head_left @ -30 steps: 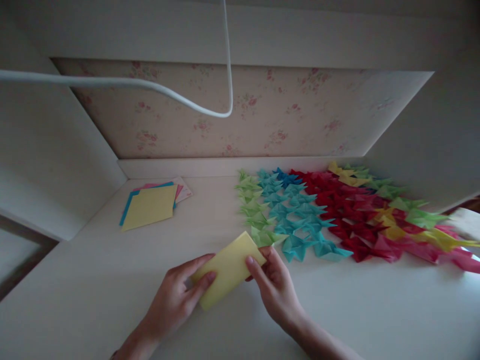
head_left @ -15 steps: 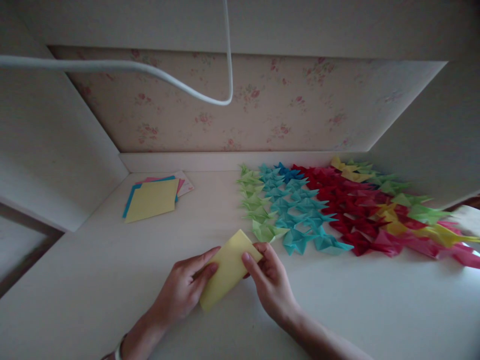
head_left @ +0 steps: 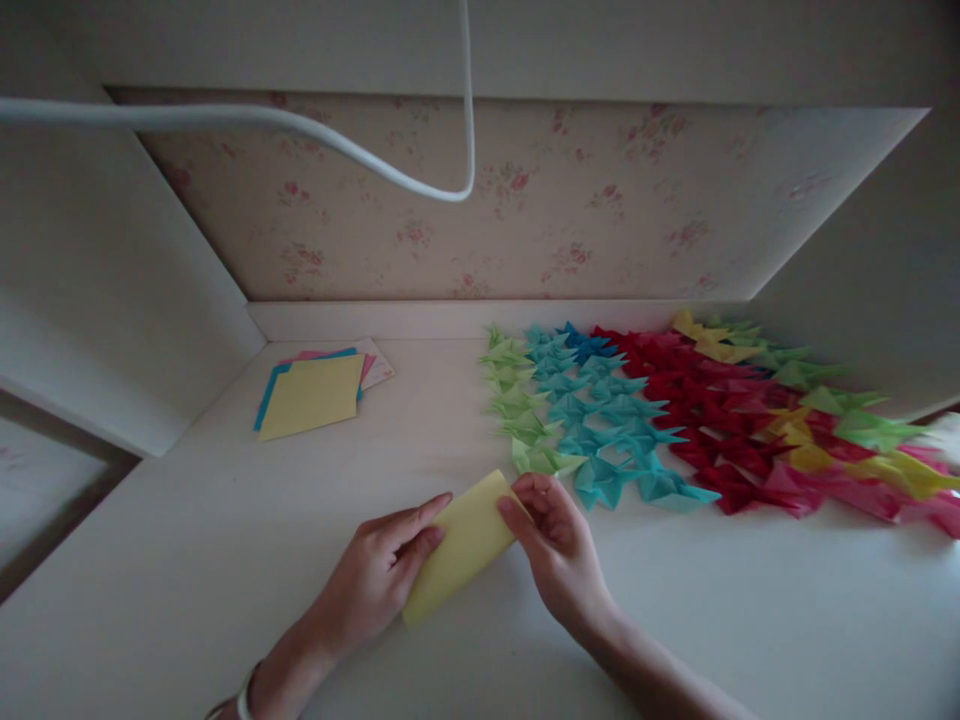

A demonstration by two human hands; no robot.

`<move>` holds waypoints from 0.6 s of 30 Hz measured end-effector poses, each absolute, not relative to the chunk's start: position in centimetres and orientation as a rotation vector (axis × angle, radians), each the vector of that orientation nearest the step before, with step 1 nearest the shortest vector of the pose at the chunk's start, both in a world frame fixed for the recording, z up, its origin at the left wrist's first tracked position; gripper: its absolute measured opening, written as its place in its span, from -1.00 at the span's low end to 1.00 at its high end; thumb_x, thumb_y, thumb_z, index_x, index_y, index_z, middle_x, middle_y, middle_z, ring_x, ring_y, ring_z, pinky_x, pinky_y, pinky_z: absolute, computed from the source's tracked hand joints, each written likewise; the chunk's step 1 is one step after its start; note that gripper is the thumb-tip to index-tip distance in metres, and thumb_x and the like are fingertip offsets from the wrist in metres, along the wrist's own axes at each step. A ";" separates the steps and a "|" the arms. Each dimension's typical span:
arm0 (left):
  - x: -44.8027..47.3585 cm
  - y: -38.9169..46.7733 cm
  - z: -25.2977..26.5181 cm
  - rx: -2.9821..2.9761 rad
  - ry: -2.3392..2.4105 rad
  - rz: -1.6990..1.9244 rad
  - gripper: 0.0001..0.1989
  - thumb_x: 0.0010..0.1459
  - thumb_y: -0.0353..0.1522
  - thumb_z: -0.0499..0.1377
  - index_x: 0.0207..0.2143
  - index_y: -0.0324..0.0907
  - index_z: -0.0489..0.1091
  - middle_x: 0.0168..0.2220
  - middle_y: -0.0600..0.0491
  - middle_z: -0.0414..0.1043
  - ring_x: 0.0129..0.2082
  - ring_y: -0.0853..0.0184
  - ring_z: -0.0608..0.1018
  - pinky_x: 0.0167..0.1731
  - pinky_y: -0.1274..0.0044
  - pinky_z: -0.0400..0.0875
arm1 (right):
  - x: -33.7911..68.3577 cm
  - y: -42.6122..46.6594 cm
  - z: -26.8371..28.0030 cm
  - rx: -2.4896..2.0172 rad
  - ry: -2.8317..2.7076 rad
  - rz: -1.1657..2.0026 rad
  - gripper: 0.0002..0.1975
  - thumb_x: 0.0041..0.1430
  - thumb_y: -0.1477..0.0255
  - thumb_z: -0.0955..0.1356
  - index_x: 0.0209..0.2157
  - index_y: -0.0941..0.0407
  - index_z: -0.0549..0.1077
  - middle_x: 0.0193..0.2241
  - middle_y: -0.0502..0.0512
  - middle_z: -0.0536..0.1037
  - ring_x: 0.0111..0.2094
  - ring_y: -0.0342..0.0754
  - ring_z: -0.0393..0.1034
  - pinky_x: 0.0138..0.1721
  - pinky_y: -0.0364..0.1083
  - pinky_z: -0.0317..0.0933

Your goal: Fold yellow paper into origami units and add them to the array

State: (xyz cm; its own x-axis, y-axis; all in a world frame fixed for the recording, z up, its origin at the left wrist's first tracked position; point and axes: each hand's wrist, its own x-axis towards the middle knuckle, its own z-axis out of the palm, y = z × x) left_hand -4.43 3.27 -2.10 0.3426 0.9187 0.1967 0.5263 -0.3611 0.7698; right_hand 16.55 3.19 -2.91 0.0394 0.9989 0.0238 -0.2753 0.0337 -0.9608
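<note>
A sheet of yellow origami paper (head_left: 466, 548), folded into a narrow rectangle, is held tilted above the white desk between my two hands. My left hand (head_left: 382, 565) grips its left long edge, thumb on top and the other fingers mostly hidden beneath. At the upper right corner, my right hand (head_left: 559, 545) pinches the paper between thumb and curled fingers. Just beyond that hand lie light green folded paper cranes (head_left: 541, 457) and turquoise ones (head_left: 600, 482).
Red and pink folded cranes (head_left: 720, 425) cover the right side of the desk (head_left: 225, 560). Loose sheets lie stacked at the left, a yellow sheet (head_left: 315, 395) on top. A white cable or lamp arm (head_left: 337, 142) crosses overhead before the floral back panel (head_left: 420, 240).
The view has shifted slightly, so the desk's contents sit a little further right. My right thumb has moved toward the paper's upper corner; both hands keep hold.
</note>
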 end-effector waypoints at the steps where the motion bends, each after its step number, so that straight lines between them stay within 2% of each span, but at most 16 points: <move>1: -4.4 3.3 -2.1 2.008 1.257 0.849 -0.67 0.31 -0.33 0.11 0.08 -0.17 0.47 0.00 0.01 0.59 -0.08 0.30 0.64 -0.08 0.62 0.52 | 16.6 3.2 -3.0 -0.998 -0.994 1.286 -0.81 0.18 0.31 0.44 -0.33 0.09 0.38 -0.47 -0.03 0.47 -0.41 -0.15 0.35 -0.42 -0.22 0.20; 12: -4.3 3.2 -2.3 2.014 1.225 0.810 -0.66 0.34 -0.35 0.06 0.11 -0.13 0.44 -0.14 0.00 0.63 -0.14 0.33 0.64 -0.13 0.64 0.52 | 16.7 3.1 -3.6 -0.976 -1.005 1.321 -0.86 0.22 0.32 0.41 -0.26 0.06 0.43 -0.41 -0.02 0.54 -0.37 -0.15 0.41 -0.37 -0.23 0.24; 15: -4.4 3.2 -2.4 2.042 1.204 0.790 -0.65 0.35 -0.37 0.04 0.13 -0.14 0.42 -0.17 -0.01 0.61 -0.16 0.33 0.64 -0.14 0.63 0.51 | 16.8 3.0 -3.4 -1.001 -0.997 1.349 -0.80 0.20 0.28 0.43 -0.17 0.04 0.47 -0.38 0.00 0.58 -0.33 -0.12 0.45 -0.33 -0.21 0.28; 18: -4.4 3.1 -2.3 2.071 1.151 0.742 -0.63 0.35 -0.42 0.02 0.15 -0.12 0.40 -0.25 0.01 0.60 -0.27 0.36 0.63 -0.23 0.63 0.52 | 16.9 3.0 -3.3 -1.099 -0.994 1.359 -0.70 0.16 0.22 0.44 -0.10 0.04 0.53 -0.39 0.03 0.60 -0.37 -0.11 0.44 -0.37 -0.20 0.27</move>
State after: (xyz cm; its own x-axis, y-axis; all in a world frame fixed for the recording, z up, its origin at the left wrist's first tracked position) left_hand -4.44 3.07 -2.27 0.4550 0.8755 0.1624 0.5095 -0.4056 0.7589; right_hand 16.94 2.98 -3.30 -0.0002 0.9968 -0.0799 -0.2259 -0.0779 -0.9710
